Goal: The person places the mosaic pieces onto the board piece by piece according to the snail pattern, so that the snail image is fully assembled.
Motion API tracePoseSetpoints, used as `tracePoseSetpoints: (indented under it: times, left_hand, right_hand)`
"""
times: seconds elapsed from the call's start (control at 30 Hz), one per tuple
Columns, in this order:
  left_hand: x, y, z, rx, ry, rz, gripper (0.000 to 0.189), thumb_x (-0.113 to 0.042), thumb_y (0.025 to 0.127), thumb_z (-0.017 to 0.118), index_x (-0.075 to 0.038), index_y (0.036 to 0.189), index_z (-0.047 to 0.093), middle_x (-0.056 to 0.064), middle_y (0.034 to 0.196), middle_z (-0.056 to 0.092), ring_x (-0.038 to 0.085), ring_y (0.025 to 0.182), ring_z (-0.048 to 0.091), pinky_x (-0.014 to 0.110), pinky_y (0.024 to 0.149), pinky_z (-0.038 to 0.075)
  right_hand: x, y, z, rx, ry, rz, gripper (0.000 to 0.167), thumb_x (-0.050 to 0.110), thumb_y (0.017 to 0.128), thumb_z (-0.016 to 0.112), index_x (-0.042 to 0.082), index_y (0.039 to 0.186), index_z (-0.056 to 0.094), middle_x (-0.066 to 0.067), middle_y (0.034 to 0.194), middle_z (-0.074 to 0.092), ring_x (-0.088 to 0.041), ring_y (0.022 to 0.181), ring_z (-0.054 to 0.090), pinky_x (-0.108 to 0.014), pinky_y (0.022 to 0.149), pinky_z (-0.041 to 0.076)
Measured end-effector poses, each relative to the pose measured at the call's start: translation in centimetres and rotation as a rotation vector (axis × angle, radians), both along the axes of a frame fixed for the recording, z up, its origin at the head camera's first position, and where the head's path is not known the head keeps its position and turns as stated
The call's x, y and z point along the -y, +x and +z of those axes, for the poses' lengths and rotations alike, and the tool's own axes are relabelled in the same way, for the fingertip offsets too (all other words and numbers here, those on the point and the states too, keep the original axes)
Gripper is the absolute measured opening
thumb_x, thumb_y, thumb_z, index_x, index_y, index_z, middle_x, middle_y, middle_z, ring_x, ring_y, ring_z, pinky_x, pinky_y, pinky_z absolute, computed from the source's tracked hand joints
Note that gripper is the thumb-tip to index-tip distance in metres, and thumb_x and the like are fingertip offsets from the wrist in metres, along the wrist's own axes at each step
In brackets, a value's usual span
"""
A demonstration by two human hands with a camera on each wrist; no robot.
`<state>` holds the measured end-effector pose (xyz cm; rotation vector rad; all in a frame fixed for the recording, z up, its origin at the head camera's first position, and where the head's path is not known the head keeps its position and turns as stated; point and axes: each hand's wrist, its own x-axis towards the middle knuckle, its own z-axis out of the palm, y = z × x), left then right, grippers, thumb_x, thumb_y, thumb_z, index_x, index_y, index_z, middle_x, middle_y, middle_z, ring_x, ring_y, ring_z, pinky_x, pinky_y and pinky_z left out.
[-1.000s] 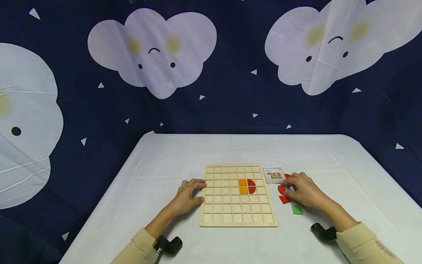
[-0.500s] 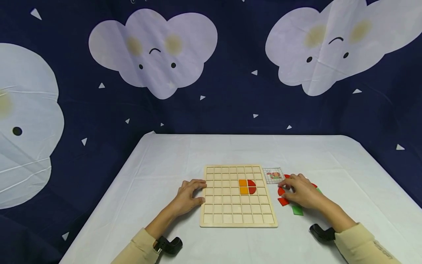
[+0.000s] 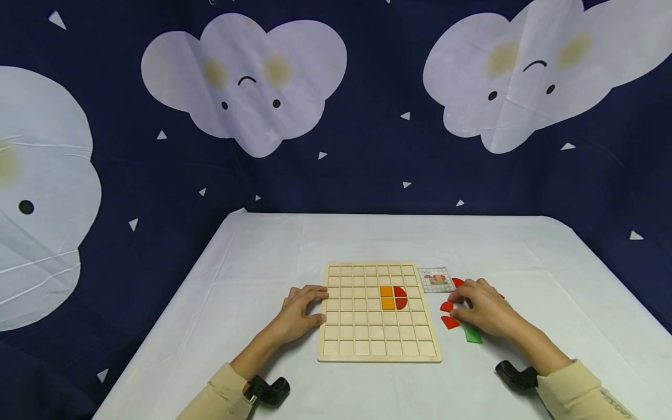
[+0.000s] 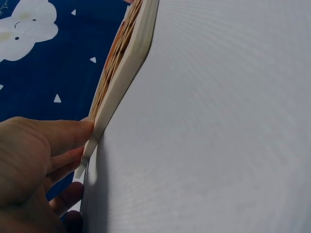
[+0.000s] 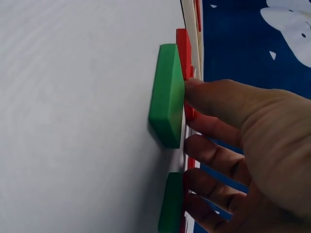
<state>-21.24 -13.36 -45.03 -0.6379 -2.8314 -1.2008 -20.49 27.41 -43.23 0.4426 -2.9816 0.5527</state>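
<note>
In the head view, a wooden grid board lies on the table with two orange square tiles and two red quarter-circle tiles in its cells. My left hand rests its thumb and fingertips against the board's left edge. At the right, my right hand has thumb and index finger at either side of a loose red quarter-circle tile. Another red tile lies just nearer. A green tile sits beside the thumb in the right wrist view; the palm hides more tiles.
A small picture card lies by the board's upper right corner, next to another red tile. A green tile lies below the right hand. The white table ends at a dark cloud-printed curtain.
The right hand has shifted slightly among the loose tiles, and the red tiles at its fingertips have slid a little left and nearer. The left hand and board have stayed put.
</note>
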Motion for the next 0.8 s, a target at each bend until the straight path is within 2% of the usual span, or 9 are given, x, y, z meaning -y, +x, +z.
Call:
tracePoseSetpoints:
  times: [0.13,0.27,0.37,0.43,0.57,0.8]
  left_hand:
    - [0.0,0.0,0.0,-0.002,0.000,0.002,0.043,-0.014,0.079,0.073,-0.010,0.120,0.062,-0.002,0.134,0.055,0.016,0.107,0.040,0.036,0.086,0.026]
    - [0.0,0.0,0.0,0.000,-0.003,0.006,0.042,-0.014,0.079,0.073,-0.010,0.120,0.062,-0.002,0.134,0.055,0.016,0.106,0.040,0.036,0.086,0.026]
    - [0.0,0.0,0.0,0.006,-0.001,0.004,0.042,-0.014,0.080,0.072,-0.010,0.120,0.062,-0.002,0.134,0.054,0.016,0.106,0.040,0.036,0.087,0.026]
    - [-0.1,0.0,0.0,0.010,0.000,0.004,0.042,-0.014,0.080,0.072,-0.010,0.121,0.062,-0.002,0.135,0.054,0.016,0.106,0.040,0.037,0.087,0.026]
    - [-0.1,0.0,0.0,0.013,0.002,0.005,0.043,-0.014,0.080,0.072,-0.010,0.121,0.062,-0.002,0.135,0.054,0.016,0.106,0.039,0.037,0.087,0.026]
    - [-0.1,0.0,0.0,0.012,0.001,0.013,0.043,-0.013,0.079,0.073,-0.010,0.120,0.062,-0.002,0.134,0.054,0.015,0.106,0.040,0.037,0.087,0.026]
  right_hand:
    - [0.3,0.0,0.3,-0.004,-0.003,-0.010,0.020,0.024,0.077,0.074,0.015,0.095,0.070,0.002,0.095,0.062,-0.016,0.089,0.045,-0.034,0.075,0.035]
    - [1.3,-0.1,1.0,-0.003,-0.027,-0.002,0.021,0.024,0.079,0.073,0.016,0.098,0.070,-0.002,0.103,0.063,-0.019,0.094,0.046,-0.039,0.080,0.038]
    - [2.5,-0.4,1.6,-0.025,-0.048,0.032,0.018,0.021,0.079,0.072,0.017,0.097,0.070,0.000,0.101,0.062,-0.019,0.095,0.046,-0.040,0.081,0.038]
    - [3.5,-0.8,1.8,-0.053,-0.054,0.057,0.017,0.020,0.079,0.071,0.017,0.096,0.070,0.004,0.096,0.061,-0.016,0.092,0.045,-0.037,0.079,0.036]
    - [5.7,-1.7,2.2,-0.074,-0.086,0.093,0.019,0.020,0.079,0.072,0.014,0.097,0.071,0.003,0.094,0.061,-0.016,0.090,0.045,-0.037,0.080,0.036]
    - [9.5,-3.3,2.3,-0.054,-0.121,0.149,0.022,0.025,0.080,0.073,0.015,0.099,0.071,0.003,0.093,0.061,-0.016,0.090,0.046,-0.036,0.079,0.036]
